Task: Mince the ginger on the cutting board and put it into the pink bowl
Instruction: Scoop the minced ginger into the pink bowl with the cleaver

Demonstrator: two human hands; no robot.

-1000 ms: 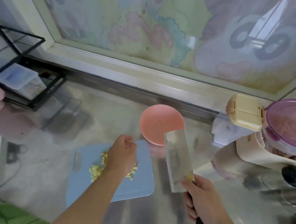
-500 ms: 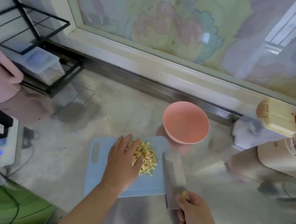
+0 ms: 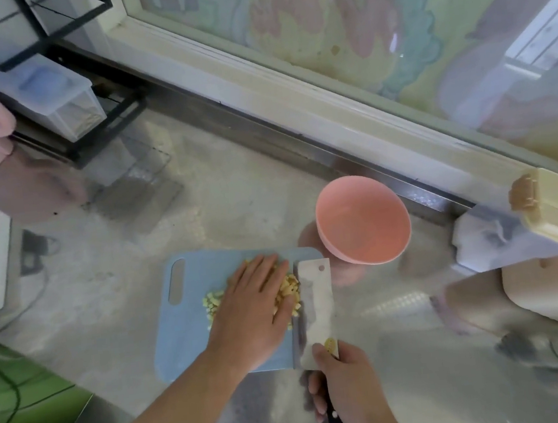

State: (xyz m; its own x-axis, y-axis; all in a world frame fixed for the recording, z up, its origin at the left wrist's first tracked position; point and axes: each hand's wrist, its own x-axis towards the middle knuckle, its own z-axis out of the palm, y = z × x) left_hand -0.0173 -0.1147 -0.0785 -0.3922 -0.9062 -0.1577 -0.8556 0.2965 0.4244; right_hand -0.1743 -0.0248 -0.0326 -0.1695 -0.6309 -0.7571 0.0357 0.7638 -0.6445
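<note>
We lay the left hand (image 3: pixel 251 305) flat, fingers straight, on the ginger (image 3: pixel 288 294) to push it against the cleaver (image 3: pixel 315 305), which the right hand (image 3: pixel 349 381) grips by the handle as a scoop on the board (image 3: pixel 187 338). The bowl (image 3: pixel 363 219) stands just beyond on the counter (image 3: pixel 235 198), apparently empty.

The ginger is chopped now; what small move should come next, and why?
Probably sweep the ginger onto the cleaver. The left hand lies flat on the pile, pressing it against the blade, which the right hand holds at the cutting board's edge; the pink bowl looks empty.
</note>
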